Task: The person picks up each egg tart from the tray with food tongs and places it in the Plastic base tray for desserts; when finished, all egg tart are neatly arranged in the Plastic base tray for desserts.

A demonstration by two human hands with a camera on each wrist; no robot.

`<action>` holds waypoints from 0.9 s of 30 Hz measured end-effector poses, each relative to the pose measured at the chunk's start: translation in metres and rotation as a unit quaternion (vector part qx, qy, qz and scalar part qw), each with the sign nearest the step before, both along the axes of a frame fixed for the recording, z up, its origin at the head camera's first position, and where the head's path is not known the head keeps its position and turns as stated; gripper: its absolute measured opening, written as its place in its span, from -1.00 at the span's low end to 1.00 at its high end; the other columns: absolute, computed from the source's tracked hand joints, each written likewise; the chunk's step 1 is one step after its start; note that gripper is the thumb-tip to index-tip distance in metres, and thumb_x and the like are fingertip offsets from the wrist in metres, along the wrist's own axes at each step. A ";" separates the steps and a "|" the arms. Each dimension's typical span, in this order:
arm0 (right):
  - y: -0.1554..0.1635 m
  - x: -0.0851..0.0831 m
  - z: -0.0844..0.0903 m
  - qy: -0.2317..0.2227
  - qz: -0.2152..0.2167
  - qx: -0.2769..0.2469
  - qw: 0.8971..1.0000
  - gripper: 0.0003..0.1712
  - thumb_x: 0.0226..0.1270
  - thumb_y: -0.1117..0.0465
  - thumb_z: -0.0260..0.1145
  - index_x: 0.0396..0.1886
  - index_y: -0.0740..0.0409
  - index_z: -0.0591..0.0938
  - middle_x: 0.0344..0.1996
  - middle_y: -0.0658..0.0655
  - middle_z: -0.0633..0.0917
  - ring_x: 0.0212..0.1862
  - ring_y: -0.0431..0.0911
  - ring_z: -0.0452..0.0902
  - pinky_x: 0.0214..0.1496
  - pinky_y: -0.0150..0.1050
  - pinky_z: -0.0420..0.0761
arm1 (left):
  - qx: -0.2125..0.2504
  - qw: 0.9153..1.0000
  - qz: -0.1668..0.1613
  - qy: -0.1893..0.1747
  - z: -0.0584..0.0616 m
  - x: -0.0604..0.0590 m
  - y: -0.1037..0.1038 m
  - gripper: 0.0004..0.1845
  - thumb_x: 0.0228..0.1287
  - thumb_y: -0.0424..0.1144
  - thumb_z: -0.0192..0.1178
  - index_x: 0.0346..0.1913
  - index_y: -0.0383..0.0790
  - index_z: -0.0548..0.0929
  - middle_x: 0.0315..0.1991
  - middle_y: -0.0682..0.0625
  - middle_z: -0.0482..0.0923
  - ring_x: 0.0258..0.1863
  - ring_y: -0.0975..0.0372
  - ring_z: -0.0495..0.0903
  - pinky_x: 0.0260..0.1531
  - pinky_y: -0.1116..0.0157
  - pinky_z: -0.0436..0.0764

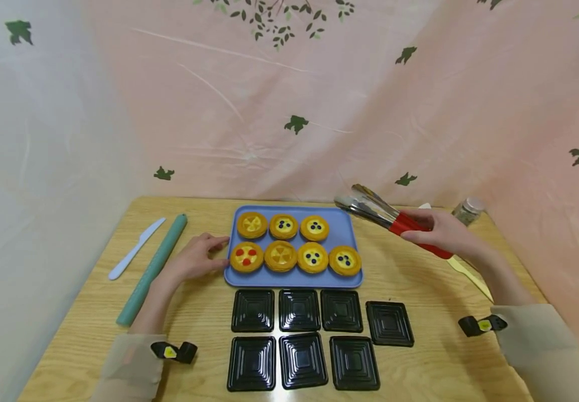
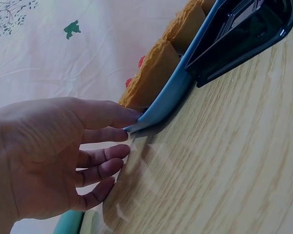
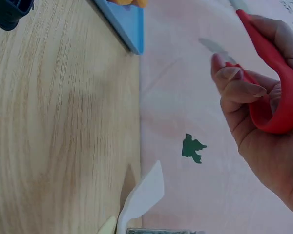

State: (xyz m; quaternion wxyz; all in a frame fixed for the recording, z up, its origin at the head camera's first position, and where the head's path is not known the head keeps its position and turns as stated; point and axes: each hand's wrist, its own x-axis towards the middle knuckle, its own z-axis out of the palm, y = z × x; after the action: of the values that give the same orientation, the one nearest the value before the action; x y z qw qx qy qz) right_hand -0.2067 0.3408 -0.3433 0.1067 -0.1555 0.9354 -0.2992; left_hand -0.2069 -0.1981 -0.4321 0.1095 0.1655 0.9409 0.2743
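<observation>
My left hand (image 1: 200, 258) is at the left rim of a blue tray (image 1: 340, 228), thumb and index fingertips right at the edge. The left wrist view shows its thumb over the rim beside a tart with red dots (image 1: 246, 257); the other fingers are bent loosely. Several more round yellow tarts stand in two rows on the tray, topped with dark berries or orange wedges. My right hand (image 1: 442, 230) grips the red handle of metal tongs (image 1: 384, 215), raised right of the tray. Their tips point left and stand apart with nothing between them.
Several black square dishes (image 1: 253, 310) lie in two rows before the tray. At left are a pale blue knife (image 1: 138, 245) and a teal rolling pin (image 1: 156, 268). A glass shaker (image 1: 468, 211) and a yellow utensil (image 1: 470, 278) lie at right. A cloth backdrop (image 1: 249, 139) rises behind.
</observation>
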 end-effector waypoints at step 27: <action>-0.094 -0.076 0.032 -0.094 0.125 0.066 0.985 -0.18 0.33 -0.14 0.43 0.47 0.11 0.43 0.18 0.15 0.64 0.08 0.01 0.61 0.16 -0.06 0.59 | -0.009 1.000 0.008 -0.004 0.003 0.008 0.005 -0.29 0.33 -0.07 0.34 0.46 -0.31 0.46 0.12 -0.28 0.55 0.10 -0.10 0.50 0.15 -0.10 0.51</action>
State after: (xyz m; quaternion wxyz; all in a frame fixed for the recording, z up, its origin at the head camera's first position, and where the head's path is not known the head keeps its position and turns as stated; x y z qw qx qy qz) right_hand -0.2829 0.2465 -0.3115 0.2412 -0.2353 0.9120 -0.2341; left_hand -0.1989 -0.1932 -0.4289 0.1124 0.1563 0.9441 0.2675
